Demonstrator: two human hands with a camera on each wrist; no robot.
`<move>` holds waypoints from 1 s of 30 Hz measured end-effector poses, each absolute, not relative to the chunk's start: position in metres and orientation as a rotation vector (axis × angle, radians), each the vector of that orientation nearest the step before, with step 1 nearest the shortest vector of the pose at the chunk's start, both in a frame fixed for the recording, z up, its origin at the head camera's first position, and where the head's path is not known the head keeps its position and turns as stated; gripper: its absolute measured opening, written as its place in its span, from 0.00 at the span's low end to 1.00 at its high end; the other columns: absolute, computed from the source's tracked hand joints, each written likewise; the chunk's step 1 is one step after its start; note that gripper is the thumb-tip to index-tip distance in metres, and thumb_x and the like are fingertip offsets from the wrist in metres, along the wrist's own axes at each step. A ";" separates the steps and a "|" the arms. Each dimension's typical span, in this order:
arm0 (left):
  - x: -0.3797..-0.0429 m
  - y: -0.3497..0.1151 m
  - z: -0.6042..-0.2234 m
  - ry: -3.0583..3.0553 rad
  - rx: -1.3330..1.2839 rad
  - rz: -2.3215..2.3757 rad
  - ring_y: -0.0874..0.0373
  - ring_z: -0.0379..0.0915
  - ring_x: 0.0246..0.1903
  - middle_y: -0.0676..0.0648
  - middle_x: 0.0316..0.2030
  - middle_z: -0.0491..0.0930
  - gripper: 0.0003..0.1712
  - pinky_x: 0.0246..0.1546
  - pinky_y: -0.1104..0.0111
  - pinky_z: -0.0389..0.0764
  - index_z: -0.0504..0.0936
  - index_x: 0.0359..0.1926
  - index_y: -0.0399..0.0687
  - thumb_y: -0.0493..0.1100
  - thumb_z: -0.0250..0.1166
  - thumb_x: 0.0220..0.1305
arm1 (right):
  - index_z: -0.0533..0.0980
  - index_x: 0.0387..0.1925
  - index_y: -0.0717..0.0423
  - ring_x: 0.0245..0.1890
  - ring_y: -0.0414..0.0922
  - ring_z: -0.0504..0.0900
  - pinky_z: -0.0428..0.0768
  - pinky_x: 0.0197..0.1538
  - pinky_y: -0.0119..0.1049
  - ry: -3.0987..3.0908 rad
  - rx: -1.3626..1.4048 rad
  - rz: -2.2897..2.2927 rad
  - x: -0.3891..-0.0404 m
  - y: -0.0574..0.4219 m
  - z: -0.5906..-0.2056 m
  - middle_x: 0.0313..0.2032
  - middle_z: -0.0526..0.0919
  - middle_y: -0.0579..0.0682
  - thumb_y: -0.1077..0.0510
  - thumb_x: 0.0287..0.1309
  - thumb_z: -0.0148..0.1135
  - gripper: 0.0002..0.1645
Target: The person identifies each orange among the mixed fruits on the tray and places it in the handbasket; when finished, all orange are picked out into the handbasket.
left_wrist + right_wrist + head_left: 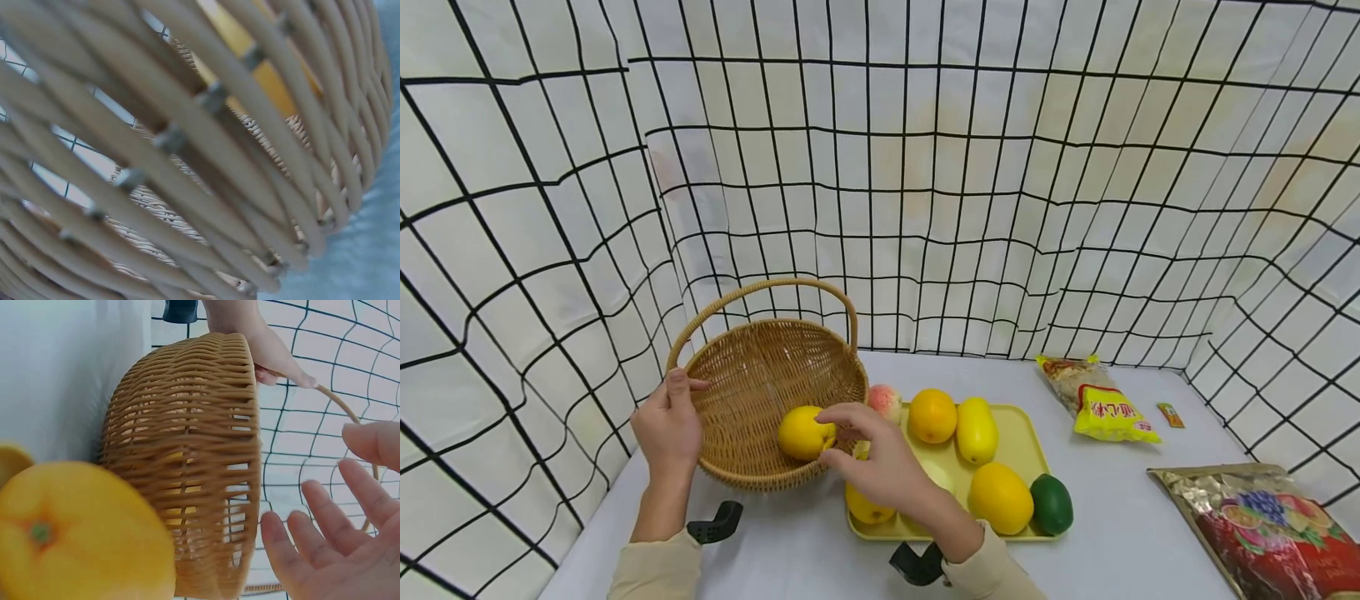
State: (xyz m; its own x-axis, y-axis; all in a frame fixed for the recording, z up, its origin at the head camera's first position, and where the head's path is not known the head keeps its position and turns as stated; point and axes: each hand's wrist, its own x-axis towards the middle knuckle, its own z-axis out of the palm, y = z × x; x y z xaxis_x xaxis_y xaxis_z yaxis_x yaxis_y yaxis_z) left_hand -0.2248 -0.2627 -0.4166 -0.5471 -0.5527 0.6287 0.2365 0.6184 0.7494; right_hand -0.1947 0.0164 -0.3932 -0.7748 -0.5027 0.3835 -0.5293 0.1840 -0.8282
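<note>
A wicker basket (pixel 752 367) leans toward me above the table, its handle arching over the back. My left hand (pixel 668 425) grips its left rim beside the handle base. Inside lies a round yellow fruit (pixel 802 433), partly covered by my right hand (pixel 880 462). That right hand hovers at the basket's front right rim; the right wrist view shows its fingers apart and holding nothing. Beneath it, a yellow tray (pixel 1030 442) bears an orange (pixel 932 415), a yellow oblong fruit (pixel 977 429), a large orange-yellow fruit (pixel 1000 498), a dark green fruit (pixel 1051 504) and others half hidden.
A peach (pixel 885 400) shows between the basket and tray. To the right lie a yellow snack bag (pixel 1105 408), a small orange packet (pixel 1170 415) and a large red fruit-printed bag (pixel 1277 533). Black netting (pixel 910 192) over white cloth surrounds the table.
</note>
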 end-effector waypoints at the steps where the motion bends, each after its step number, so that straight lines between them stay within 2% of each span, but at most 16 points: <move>1: -0.225 -0.263 -0.416 -1.889 0.250 -1.043 0.65 0.43 0.04 0.57 0.02 0.56 0.36 0.07 0.70 0.46 0.87 0.27 0.36 0.59 0.47 0.76 | 0.77 0.55 0.44 0.54 0.39 0.76 0.76 0.57 0.46 -2.393 1.018 1.707 -0.193 0.021 -0.394 0.56 0.77 0.38 0.62 0.60 0.66 0.22; 6: -0.226 -0.263 -0.417 -1.887 0.256 -1.054 0.64 0.42 0.04 0.56 0.03 0.56 0.35 0.07 0.71 0.46 0.87 0.27 0.37 0.58 0.47 0.76 | 0.77 0.56 0.45 0.58 0.40 0.75 0.73 0.60 0.47 -2.380 0.909 1.737 -0.187 0.045 -0.400 0.56 0.78 0.39 0.60 0.61 0.66 0.22; 10: -0.226 -0.263 -0.418 -1.898 0.280 -1.063 0.63 0.42 0.05 0.56 0.03 0.55 0.35 0.07 0.70 0.45 0.87 0.28 0.37 0.59 0.47 0.76 | 0.77 0.55 0.44 0.58 0.41 0.75 0.74 0.59 0.46 -2.389 0.850 1.721 -0.183 0.066 -0.405 0.56 0.79 0.41 0.57 0.61 0.68 0.21; 18: -0.225 -0.263 -0.417 -1.893 0.295 -1.073 0.63 0.43 0.05 0.56 0.03 0.55 0.36 0.07 0.71 0.45 0.87 0.28 0.37 0.59 0.47 0.75 | 0.77 0.54 0.38 0.57 0.45 0.76 0.74 0.59 0.49 -2.489 0.628 1.687 -0.172 0.106 -0.414 0.56 0.79 0.42 0.60 0.58 0.69 0.23; 24: -0.225 -0.263 -0.418 -1.891 0.303 -1.086 0.62 0.43 0.05 0.56 0.03 0.55 0.37 0.08 0.70 0.44 0.87 0.28 0.36 0.61 0.47 0.75 | 0.78 0.52 0.40 0.54 0.41 0.77 0.76 0.57 0.46 -2.479 0.463 1.608 -0.165 0.131 -0.421 0.54 0.79 0.41 0.64 0.55 0.71 0.24; 30: -0.225 -0.264 -0.417 -1.884 0.301 -1.092 0.63 0.43 0.06 0.57 0.03 0.55 0.37 0.08 0.71 0.45 0.87 0.28 0.36 0.61 0.47 0.75 | 0.79 0.52 0.47 0.56 0.41 0.76 0.76 0.58 0.42 -2.448 0.282 1.502 -0.158 0.156 -0.430 0.53 0.80 0.42 0.66 0.54 0.71 0.24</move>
State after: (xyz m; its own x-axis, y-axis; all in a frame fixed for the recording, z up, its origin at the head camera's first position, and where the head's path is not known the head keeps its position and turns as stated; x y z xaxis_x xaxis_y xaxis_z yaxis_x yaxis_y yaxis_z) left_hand -0.2250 -0.2636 -0.4174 -0.5570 -0.5887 0.5859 0.2156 0.5788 0.7865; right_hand -0.1581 0.1559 -0.4301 -0.9487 -0.0315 0.3147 -0.2948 0.4483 -0.8438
